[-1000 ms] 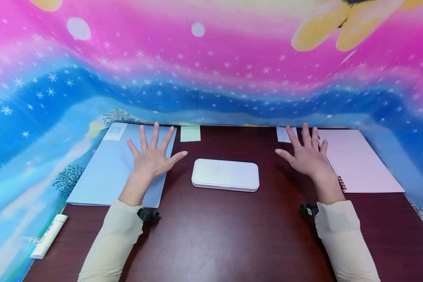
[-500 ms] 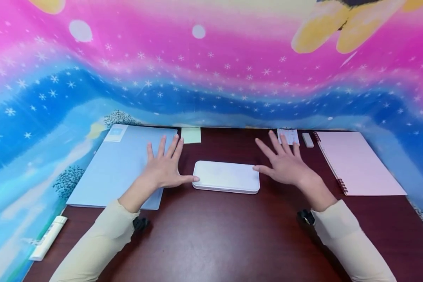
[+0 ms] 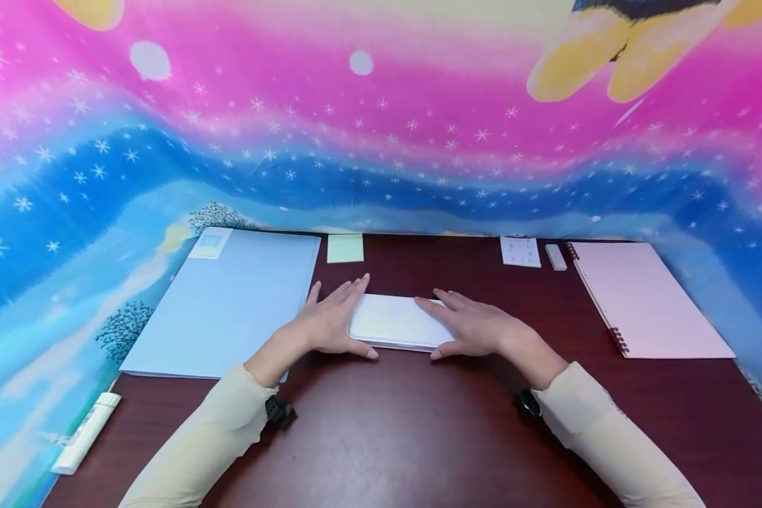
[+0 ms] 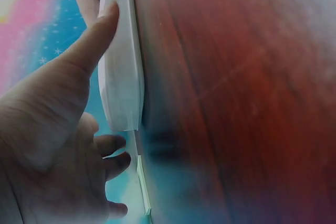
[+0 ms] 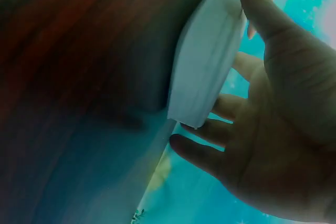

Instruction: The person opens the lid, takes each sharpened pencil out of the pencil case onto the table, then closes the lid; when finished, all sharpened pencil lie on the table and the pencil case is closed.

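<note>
A flat white case [image 3: 395, 321] lies in the middle of the dark red table [image 3: 387, 430]. My left hand [image 3: 330, 323] rests over the case's left end, fingers laid straight across the lid and thumb along the front edge. My right hand [image 3: 476, 330] covers the right end the same way. In the left wrist view the thumb [image 4: 97, 32] presses on the case's edge [image 4: 122, 77], with the fingers loosely bent past its end. In the right wrist view the thumb [image 5: 257, 3] touches the case [image 5: 205, 72] and the fingers spread behind it.
A light blue folder [image 3: 228, 303] lies at the left and a pink spiral notebook [image 3: 648, 300] at the right. A green sticky note [image 3: 345, 248], a white card [image 3: 520, 251] and a small eraser [image 3: 555, 256] sit along the far edge. A white tube [image 3: 85, 432] lies at the front left.
Both hands have moved inward and nearer, the left from the folder and the right from beside the notebook, onto the two ends of the white case. The case has not moved.
</note>
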A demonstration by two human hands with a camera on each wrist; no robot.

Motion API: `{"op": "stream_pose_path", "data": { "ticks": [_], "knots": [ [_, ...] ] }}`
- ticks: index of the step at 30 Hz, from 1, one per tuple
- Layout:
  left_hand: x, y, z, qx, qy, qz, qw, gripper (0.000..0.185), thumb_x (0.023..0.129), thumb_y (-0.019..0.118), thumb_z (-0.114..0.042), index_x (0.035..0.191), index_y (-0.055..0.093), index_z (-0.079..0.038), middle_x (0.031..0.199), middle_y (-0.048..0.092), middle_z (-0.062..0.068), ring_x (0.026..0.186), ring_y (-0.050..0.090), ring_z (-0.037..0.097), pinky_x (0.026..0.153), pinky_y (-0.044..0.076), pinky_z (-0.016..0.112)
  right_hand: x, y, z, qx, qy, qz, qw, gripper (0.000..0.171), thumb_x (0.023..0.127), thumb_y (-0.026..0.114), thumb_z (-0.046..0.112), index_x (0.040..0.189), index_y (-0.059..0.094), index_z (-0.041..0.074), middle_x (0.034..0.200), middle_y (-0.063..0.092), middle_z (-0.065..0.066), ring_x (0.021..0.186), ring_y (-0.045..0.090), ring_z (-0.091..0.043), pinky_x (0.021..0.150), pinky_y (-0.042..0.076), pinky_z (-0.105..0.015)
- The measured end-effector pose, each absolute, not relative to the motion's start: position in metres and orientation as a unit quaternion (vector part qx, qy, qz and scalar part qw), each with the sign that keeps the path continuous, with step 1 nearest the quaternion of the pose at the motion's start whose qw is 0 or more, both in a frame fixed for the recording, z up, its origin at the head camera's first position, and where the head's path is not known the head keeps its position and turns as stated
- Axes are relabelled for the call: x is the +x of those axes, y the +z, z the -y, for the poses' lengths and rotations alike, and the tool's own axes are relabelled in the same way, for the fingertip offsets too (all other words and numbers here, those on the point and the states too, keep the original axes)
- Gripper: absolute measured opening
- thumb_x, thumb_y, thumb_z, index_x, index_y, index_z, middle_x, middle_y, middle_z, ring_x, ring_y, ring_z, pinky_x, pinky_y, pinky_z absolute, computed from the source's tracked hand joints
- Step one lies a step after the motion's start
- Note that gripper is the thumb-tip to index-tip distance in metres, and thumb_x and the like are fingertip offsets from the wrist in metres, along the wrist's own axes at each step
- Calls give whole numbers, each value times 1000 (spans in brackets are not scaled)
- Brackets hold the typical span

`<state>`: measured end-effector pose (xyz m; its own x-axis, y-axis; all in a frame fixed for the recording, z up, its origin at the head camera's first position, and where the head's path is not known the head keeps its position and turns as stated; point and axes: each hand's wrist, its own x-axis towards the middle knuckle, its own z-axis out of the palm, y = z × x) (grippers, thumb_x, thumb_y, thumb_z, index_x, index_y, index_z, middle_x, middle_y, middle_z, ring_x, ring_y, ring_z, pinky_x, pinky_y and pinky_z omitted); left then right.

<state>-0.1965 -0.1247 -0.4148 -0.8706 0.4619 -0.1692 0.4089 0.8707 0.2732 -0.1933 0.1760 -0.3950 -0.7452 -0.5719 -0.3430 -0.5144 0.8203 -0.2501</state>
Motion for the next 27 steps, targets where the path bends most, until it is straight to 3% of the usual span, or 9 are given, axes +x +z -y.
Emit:
{"op": "stream_pose_path", "data": {
  "ticks": [5,10,16,21,23,27],
  "knots": [
    [-199,-416,125,235,124,-956,126,121,75,80,-63,164,16,-11,166,33,8,151,37,26,123,15,65,-196,-397,-173,-297,-56,-935,184,101,86,71,63,164,14,35,169,23,-12,156,25,-34,117,36,-60],
    [-202,-421,127,243,154,-952,107,105,74,83,-56,156,36,-10,148,55,11,136,52,27,118,34,54,-203,-402,-176,-323,-53,-935,139,98,82,72,68,161,25,36,163,39,-9,145,46,-30,111,44,-56],
    [-207,-426,130,255,166,-949,84,100,73,83,-59,153,41,-17,142,58,9,131,55,29,110,43,50,-216,-404,-182,-358,-66,-927,91,91,76,75,69,155,41,36,146,60,-1,113,68,-17,90,54,-39],
    [-210,-431,133,262,178,-945,80,100,73,84,-59,154,40,-20,142,57,9,131,54,29,108,44,51,-224,-400,-185,-356,-88,-924,109,81,78,75,65,150,47,40,115,76,8,76,58,-6,68,45,-26],
    [-211,-432,134,261,188,-943,83,103,73,84,-58,156,37,-20,144,55,10,134,51,30,111,41,52,-227,-397,-186,-353,-102,-922,126,78,80,73,64,150,47,41,111,76,8,75,56,-7,68,45,-28],
    [-211,-435,132,247,220,-938,100,111,74,85,-54,161,26,-18,155,48,11,144,43,32,120,31,55,-236,-390,-192,-332,-144,-915,178,71,83,70,66,147,49,46,135,68,6,105,63,-9,90,52,-38]
  ]
}}
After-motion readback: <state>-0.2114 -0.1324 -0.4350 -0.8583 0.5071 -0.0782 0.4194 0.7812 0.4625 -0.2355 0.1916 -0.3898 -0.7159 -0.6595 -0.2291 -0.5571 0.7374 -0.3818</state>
